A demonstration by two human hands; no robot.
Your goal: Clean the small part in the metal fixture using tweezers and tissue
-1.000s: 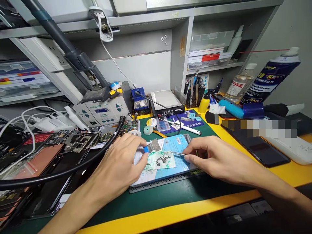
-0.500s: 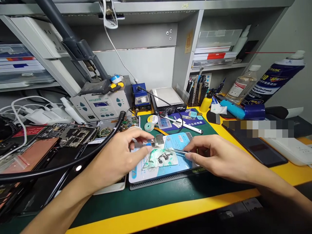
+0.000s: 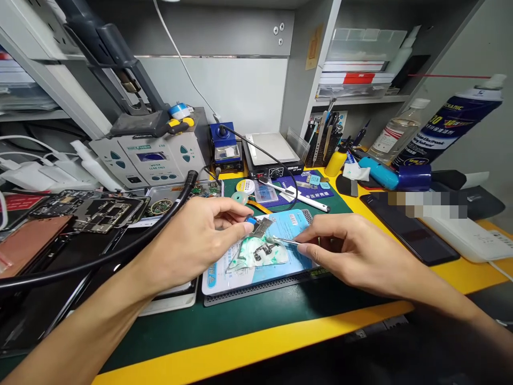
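My left hand [image 3: 196, 238] pinches a small tool with a blue collar and a flat, square grey metal blade [image 3: 262, 228]; its exact kind is unclear. My right hand [image 3: 352, 251] is closed on slim metal tweezers [image 3: 289, 242]. At their tips is a small whitish-green wad [image 3: 270, 240], close to the blade's lower edge. Below both lies a small dark circuit board [image 3: 261, 252] on a white, green-stained wipe [image 3: 236, 263]. The wipe rests on a light-blue printed packet [image 3: 216, 282], which sits on a grey perforated plate.
A black hose [image 3: 132, 262] crosses the left side over opened phones and boards. Behind stand a rework station [image 3: 154, 158] and a small heating plate [image 3: 272, 152]. On the right are a black phone [image 3: 409, 230], a clear bottle [image 3: 395, 133] and a spray can [image 3: 452, 125].
The view has shifted slightly. The metal blade has tilted and come lower, nearer the board, and the wad in the tweezers has moved up against or near its edge.
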